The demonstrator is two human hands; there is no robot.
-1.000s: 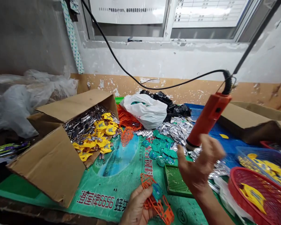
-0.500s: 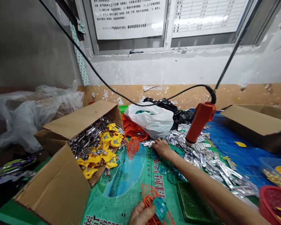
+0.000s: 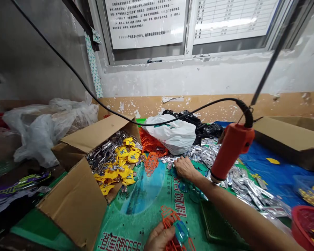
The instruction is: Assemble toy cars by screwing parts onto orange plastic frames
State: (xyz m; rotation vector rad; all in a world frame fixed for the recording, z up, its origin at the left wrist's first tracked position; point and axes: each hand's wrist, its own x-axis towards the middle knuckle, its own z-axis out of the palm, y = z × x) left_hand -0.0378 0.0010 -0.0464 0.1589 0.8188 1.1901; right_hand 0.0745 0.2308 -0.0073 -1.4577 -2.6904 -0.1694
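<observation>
Green printed sheet (image 3: 151, 195) underneath, orange lattice piece (image 3: 168, 215) with teal part (image 3: 181, 231) low in view, held in the left hand (image 3: 161, 238), right hand (image 3: 185, 168) down at silvery pieces (image 3: 167, 160), cannot tell whether gripping any, white bag (image 3: 174, 136) just behind, red tool (image 3: 232, 150) hanging at right.

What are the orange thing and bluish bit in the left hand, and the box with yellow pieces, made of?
Orange openwork frame: probably matt plastic; thin, evenly coloured bars. Blue-green piece: likely glossy, tinted plastic; it shines and looks see-through. Open box: dull brown cardboard, with folded flaps.
</observation>
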